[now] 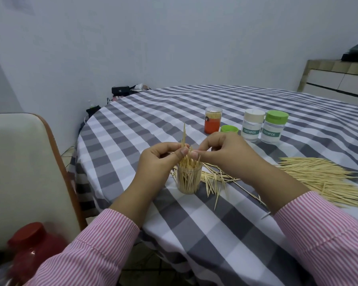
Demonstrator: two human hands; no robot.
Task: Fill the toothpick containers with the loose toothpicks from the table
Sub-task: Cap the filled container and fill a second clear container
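Observation:
A clear open container [188, 180], crowded with upright toothpicks, stands on the checked tablecloth near the table's front edge. Just above it my left hand [159, 159] pinches a small bunch of toothpicks [184, 137] that point upward. My right hand [221, 151] is close beside it, its fingertips pinching toothpicks over the container's mouth. Loose toothpicks [213, 178] are scattered to the right of the container, and a large pile [318, 176] lies further right, partly behind my right forearm.
Behind the hands stand an orange-labelled jar [212, 120], a loose green lid [229, 129], a white-capped toothpick jar [253, 125] and a green-capped one [274, 126]. A chair back [25, 172] is at left, with a red-lidded jar [31, 250] below it.

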